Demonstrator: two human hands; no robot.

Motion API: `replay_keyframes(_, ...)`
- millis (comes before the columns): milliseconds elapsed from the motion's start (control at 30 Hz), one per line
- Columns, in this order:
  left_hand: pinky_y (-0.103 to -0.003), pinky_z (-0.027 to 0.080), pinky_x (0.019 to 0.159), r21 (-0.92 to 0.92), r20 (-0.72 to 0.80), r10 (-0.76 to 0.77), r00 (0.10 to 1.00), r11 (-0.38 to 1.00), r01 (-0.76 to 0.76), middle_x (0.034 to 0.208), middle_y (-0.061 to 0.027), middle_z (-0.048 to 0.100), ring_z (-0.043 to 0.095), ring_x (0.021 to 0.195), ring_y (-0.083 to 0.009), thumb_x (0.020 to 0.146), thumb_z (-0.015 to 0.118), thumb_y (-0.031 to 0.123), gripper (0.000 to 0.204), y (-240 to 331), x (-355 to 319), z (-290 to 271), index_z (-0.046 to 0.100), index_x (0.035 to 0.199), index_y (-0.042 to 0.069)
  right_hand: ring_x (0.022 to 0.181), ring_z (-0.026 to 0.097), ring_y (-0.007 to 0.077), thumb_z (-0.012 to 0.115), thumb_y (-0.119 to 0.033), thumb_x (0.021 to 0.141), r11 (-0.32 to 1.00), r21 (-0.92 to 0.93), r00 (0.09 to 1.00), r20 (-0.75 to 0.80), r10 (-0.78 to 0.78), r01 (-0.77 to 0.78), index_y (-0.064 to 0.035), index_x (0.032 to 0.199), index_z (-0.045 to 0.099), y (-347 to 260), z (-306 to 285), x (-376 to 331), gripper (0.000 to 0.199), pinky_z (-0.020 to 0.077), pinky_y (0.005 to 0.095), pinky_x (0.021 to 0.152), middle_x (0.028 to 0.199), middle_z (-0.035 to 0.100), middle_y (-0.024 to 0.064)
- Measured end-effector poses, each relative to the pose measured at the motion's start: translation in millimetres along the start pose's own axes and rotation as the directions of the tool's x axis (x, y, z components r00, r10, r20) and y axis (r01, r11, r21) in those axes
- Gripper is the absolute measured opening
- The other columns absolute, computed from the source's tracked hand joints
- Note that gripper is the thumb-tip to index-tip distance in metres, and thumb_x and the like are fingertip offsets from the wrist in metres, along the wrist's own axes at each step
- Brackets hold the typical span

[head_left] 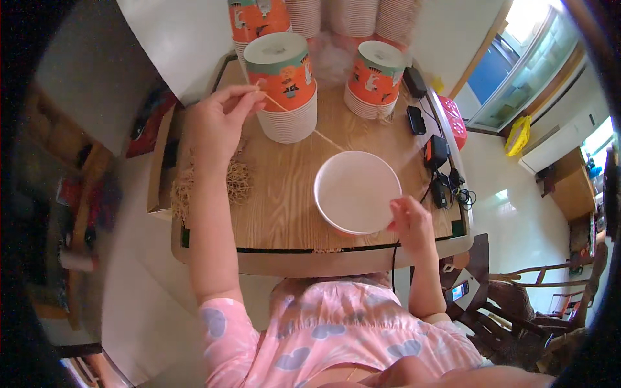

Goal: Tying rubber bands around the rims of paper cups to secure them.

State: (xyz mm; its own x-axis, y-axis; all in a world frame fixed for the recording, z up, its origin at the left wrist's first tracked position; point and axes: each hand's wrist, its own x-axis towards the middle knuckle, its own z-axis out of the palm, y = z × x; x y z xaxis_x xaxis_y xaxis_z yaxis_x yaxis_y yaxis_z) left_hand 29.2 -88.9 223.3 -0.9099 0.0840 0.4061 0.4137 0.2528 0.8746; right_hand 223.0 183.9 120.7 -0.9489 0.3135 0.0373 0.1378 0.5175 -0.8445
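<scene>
The left hand (217, 123) pinches one end of a thin wooden stick (304, 123) between thumb and finger, and the stick slants down to the rim of the white paper bowl (356, 191). The right hand (411, 223) grips the bowl's near edge; it looks like a pinch, but the fingers are partly hidden. The bowl sits in the middle of the wooden table (284, 213). It is probably very light and bends easily, so the rim is the best place to hold it, gently. The stick looks thin and could snap. Behind stand stacks of orange paper cups (284, 84), and a pile of tan strings (236, 181) lies by the left arm.
</scene>
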Motion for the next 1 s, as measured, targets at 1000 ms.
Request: replay_keyframes(1000,-0.023,0.045,0.070,-0.157,0.586,-0.167,0.793,0.937,0.313,0.077,-0.0008,0.058,0.058,0.075,-0.0089,0.084,0.054,-0.001,0.034,-22,-99,76,0.049,0.117,0.008,0.082,0.060,0.0205,0.070,-0.010,0.074,0.878,0.069,0.880,-0.001,-0.475,0.474,-0.0069,0.107,0.057,-41,15,37,0.036,0.0494,0.0326,0.069,0.098,0.060,0.0106)
